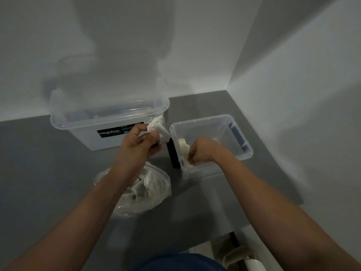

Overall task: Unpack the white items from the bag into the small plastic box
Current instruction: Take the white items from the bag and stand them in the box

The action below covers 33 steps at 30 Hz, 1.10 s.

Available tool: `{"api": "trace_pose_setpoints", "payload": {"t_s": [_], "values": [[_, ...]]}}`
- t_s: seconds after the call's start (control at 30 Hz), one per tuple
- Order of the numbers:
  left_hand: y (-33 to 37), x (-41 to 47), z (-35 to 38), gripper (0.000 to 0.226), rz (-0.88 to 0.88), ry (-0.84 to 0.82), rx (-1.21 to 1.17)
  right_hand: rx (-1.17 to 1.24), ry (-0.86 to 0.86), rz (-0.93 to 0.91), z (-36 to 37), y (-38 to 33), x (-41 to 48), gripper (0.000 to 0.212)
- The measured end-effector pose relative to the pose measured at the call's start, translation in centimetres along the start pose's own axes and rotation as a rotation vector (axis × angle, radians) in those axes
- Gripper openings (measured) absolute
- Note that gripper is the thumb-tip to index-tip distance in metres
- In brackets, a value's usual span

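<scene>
A clear plastic bag [148, 194] with several white packets lies on the grey table under my left forearm. My left hand [136, 143] is raised above the table and pinches a few white packets [158, 127] between thumb and fingers. The small clear plastic box [234, 130] stands to the right. My right hand [199, 151] reaches down into its near-left corner, fingers curled on the white packets [183, 145] stacked there.
A larger clear box [109, 122] with a Megabox label stands at the back left, against the wall. A black object [173, 155] stands between the two boxes. White walls close the corner behind and to the right. The table's edge runs along the right and near side.
</scene>
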State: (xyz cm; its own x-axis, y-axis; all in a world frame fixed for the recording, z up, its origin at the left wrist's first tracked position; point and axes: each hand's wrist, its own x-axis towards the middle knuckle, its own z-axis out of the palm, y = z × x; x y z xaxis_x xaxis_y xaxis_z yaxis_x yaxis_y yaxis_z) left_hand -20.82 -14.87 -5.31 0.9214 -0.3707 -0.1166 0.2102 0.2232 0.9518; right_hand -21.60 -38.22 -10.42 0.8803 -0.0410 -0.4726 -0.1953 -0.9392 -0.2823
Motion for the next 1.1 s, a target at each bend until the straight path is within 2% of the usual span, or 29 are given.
{"api": "trace_pose_setpoints", "payload": {"t_s": [0.13,0.2,0.27,0.4,0.5,0.57,0.67,0.8,1.0,1.1], "values": [[0.1,0.2,0.4,0.016,-0.018,-0.028,0.036,-0.048,-0.024,0.027,0.7,0.1,0.7,0.032],[0.2,0.2,0.6,0.018,-0.016,-0.048,0.083,-0.058,0.000,0.001,0.2,0.3,0.4,0.029],[0.3,0.1,0.8,0.020,-0.012,-0.065,0.128,0.032,0.120,-0.007,-1.1,0.4,-0.7,0.020],[0.4,-0.2,1.2,0.019,0.006,-0.106,0.199,0.389,0.477,-0.071,-3.3,-0.3,-5.1,0.012],[0.4,-0.4,1.5,0.017,0.008,-0.132,0.219,0.665,0.617,-0.176,-3.7,-2.1,-8.5,0.013],[0.3,-0.4,1.8,0.018,0.015,-0.147,0.226,0.744,0.622,-0.235,-3.5,-3.2,-10.1,0.020],[0.4,-0.6,2.4,0.020,0.024,-0.181,0.230,0.709,0.628,-0.265,-2.7,-4.2,-11.1,0.025],[0.4,-0.8,2.9,0.020,0.042,-0.198,0.270,0.668,0.700,-0.219,-1.8,-4.2,-11.6,0.016],[0.1,-0.8,3.1,0.021,0.017,-0.216,0.272,0.627,0.719,-0.199,-2.1,-3.9,-12.3,0.010],[-0.1,-0.5,2.8,0.019,-0.009,-0.175,0.247,0.715,0.768,-0.139,-2.9,-2.4,-10.9,0.008]]}}
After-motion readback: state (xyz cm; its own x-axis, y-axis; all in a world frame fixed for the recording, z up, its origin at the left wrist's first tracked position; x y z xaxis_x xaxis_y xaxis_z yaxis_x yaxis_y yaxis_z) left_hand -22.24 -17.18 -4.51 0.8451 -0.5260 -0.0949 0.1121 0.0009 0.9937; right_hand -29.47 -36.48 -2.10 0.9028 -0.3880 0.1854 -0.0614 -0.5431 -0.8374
